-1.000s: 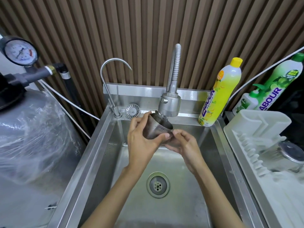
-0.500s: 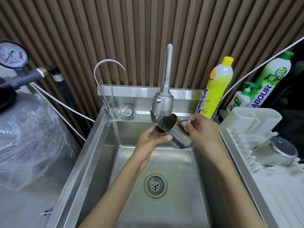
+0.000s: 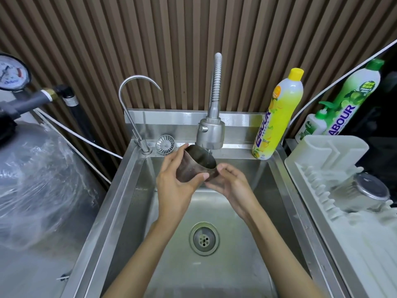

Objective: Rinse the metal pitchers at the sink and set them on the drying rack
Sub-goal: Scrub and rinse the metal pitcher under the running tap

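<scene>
Left hand [image 3: 174,182] and right hand [image 3: 233,181] are both gripping the tilted pitcher [image 3: 193,165] just under the faucet [image 3: 211,134], risking wet metal slipping and dropping if either grip is loosening.

Head camera looks down closely into sink [image 3: 111,201].

Yellow LABOUR detergent bottle [image 3: 279,117] upright, far right; green LABOUR bottle [image 3: 352,97] and small pump bottle [image 3: 311,127] right of it. Drain strainer [image 3: 165,144] just beside gooseneck tap [image 3: 143,145]. Pressure gauge [image 3: 11,74] above plastic-wrapped tank [image 3: 38,179], left.
</scene>
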{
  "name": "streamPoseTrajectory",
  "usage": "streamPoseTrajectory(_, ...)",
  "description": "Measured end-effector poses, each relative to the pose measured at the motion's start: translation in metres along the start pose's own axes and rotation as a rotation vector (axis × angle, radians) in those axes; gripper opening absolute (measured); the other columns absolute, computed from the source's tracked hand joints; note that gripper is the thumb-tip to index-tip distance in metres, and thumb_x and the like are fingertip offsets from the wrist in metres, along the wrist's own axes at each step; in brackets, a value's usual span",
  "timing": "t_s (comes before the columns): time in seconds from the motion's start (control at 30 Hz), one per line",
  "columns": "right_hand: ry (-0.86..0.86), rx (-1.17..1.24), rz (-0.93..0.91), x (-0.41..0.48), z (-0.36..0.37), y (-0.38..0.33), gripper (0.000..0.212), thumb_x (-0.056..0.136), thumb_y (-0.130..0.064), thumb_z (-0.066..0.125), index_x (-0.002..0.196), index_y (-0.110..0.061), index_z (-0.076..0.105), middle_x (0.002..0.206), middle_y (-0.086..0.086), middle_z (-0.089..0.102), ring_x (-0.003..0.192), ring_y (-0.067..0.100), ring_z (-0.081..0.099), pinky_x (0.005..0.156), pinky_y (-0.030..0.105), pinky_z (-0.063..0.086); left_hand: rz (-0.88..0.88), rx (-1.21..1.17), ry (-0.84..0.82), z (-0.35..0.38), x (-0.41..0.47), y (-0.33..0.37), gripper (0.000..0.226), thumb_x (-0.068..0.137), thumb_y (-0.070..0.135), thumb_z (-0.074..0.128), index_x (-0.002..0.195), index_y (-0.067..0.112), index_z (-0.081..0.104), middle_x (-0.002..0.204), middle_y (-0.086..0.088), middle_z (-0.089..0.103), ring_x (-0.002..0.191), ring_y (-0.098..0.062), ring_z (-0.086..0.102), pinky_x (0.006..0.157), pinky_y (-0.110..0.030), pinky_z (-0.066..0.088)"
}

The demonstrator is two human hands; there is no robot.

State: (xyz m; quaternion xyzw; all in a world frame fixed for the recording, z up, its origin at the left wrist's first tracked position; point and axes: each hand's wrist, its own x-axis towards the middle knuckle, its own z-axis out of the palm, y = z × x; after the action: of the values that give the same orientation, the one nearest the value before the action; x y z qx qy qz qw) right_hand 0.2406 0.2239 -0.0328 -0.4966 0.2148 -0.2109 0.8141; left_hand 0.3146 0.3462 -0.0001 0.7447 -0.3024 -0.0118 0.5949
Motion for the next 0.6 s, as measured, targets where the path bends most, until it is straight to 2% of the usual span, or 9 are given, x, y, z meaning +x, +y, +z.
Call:
streamPoseTrajectory(0.1,0.077,-0.157,0.030,-0.008,0.001,-0.001,0.013,0.094,-0.014,0.050,0.089,-0.007,0.059,0.073,0.004,0.070,0.066,0.014,0.069,0.066,0.034,0.060,-0.105,0.111,0.001,-0.004,0.000,-0.001,0.074,0.063,0.036,0.081,0.130,0.020,0.054,0.110,0.003,0.058,0.101,-0.006,0.056,0.091,-0.014,0.041)
streamPoseTrajectory(0.17,0.137,-0.256,0.015,-0.011,0.000,-0.009,0.015,0.093,-0.017,0.053,0.091,-0.005,0.060,0.077,0.003,0.071,0.065,0.014,0.070,0.060,0.033,0.060,-0.172,0.130,-0.033,-0.004,0.000,-0.002,0.069,0.063,0.045,0.080,0.124,0.020,0.059,0.104,0.003,0.061,0.096,-0.010,0.061,0.090,-0.023,0.046)
streamPoseTrajectory(0.23,0.210,-0.388,-0.014,-0.013,-0.003,-0.021,0.014,0.091,-0.020,0.058,0.084,-0.007,0.062,0.084,0.006,0.072,0.071,0.021,0.071,0.058,0.035,0.060,-0.220,0.078,-0.115,-0.003,0.001,-0.003,0.049,0.067,0.041,0.079,0.108,0.019,0.067,0.092,0.006,0.067,0.082,0.003,0.065,0.080,-0.013,0.050)
streamPoseTrajectory(0.3,0.282,-0.571,-0.064,-0.016,-0.006,-0.035,0.016,0.087,-0.024,0.063,0.075,-0.013,0.062,0.088,0.011,0.073,0.074,0.026,0.072,0.060,0.040,0.060,-0.304,-0.046,-0.230,-0.001,0.002,-0.007,0.028,0.071,0.028,0.077,0.097,0.021,0.068,0.079,0.014,0.068,0.068,0.018,0.061,0.068,0.001,0.044)
streamPoseTrajectory(0.37,0.343,-0.771,-0.152,-0.019,-0.006,-0.046,0.019,0.083,-0.028,0.067,0.070,-0.017,0.060,0.082,0.010,0.072,0.074,0.028,0.070,0.066,0.044,0.059,-0.382,-0.180,-0.322,0.002,0.004,-0.012,0.020,0.073,0.022,0.076,0.091,0.026,0.068,0.074,0.023,0.069,0.072,0.017,0.061,0.078,-0.004,0.048)
streamPoseTrajectory(0.4,0.363,-0.867,-0.208,-0.021,-0.005,-0.051,0.019,0.083,-0.029,0.067,0.068,-0.020,0.059,0.079,0.008,0.072,0.074,0.026,0.069,0.070,0.044,0.058,-0.402,-0.233,-0.352,0.005,0.004,-0.014,0.022,0.074,0.019,0.075,0.093,0.027,0.068,0.075,0.024,0.070,0.077,0.014,0.063,0.083,-0.007,0.048)
streamPoseTrajectory(0.47,0.374,-0.965,-0.309,-0.025,-0.003,-0.057,0.021,0.084,-0.027,0.066,0.067,-0.022,0.054,0.078,0.005,0.070,0.076,0.024,0.066,0.074,0.040,0.054,-0.396,-0.332,-0.377,0.011,0.004,-0.015,0.034,0.075,0.011,0.072,0.108,0.018,0.066,0.084,0.020,0.072,0.086,0.008,0.065,0.080,-0.007,0.049)
streamPoseTrajectory(0.57,0.350,-0.826,-0.389,-0.022,-0.002,-0.059,0.017,0.085,-0.018,0.065,0.072,-0.020,0.054,0.090,0.007,0.072,0.085,0.020,0.067,0.080,0.036,0.052,-0.351,-0.458,-0.342,0.021,0.006,-0.012,0.049,0.076,-0.001,0.069,0.120,0.015,0.057,0.102,0.012,0.068,0.094,0.006,0.064,0.076,-0.006,0.047)
streamPoseTrajectory(0.6,0.325,-0.727,-0.386,-0.019,-0.003,-0.058,0.014,0.086,-0.014,0.063,0.075,-0.018,0.055,0.096,0.005,0.072,0.088,0.014,0.067,0.081,0.028,0.052,-0.336,-0.487,-0.306,0.024,0.006,-0.009,0.055,0.075,-0.003,0.069,0.122,0.018,0.053,0.108,0.010,0.066,0.097,0.006,0.063,0.078,-0.006,0.048)
